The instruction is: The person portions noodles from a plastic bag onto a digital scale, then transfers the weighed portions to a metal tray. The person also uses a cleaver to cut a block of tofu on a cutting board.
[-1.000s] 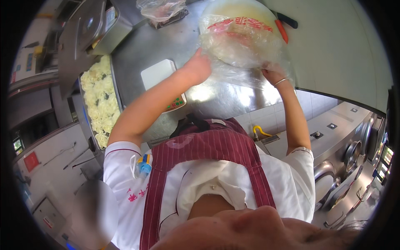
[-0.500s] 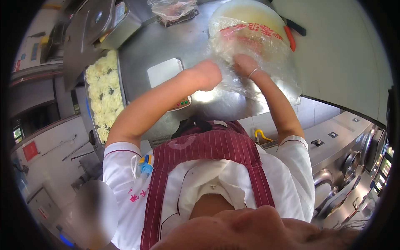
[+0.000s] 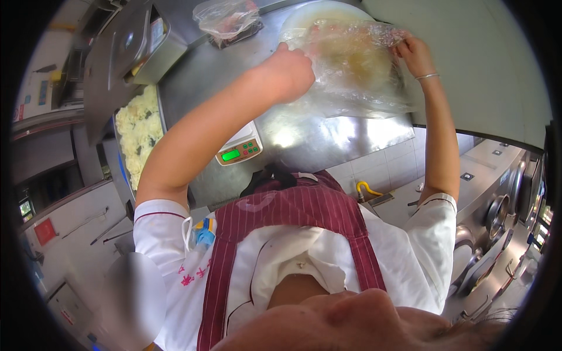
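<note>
A clear plastic bag (image 3: 360,73) with red print is stretched between my two hands above the steel worktop. My left hand (image 3: 291,73) is closed at the bag's left side; its fingertips are partly hidden. With fingers pinched together, my right hand (image 3: 417,55) grips the bag's upper right edge. Behind and beneath the bag lies a large round white board (image 3: 336,10), a yellowish patch showing through the film. Under my left forearm stands a kitchen scale (image 3: 241,146) with a lit green display, its platform mostly covered by the arm.
Left of the scale is a long tray of pale yellow, ruffled pieces (image 3: 139,126). A metal container (image 3: 155,44) stands at the back left. Another plastic bag with something dark in it (image 3: 227,22) sits at the back. A pale panel (image 3: 474,64) borders the worktop (image 3: 328,131) on the right.
My right hand has moved right and away from me, drawing the bag out wide. My left hand has shifted slightly up and left. The red and black handles beside the board are now covered.
</note>
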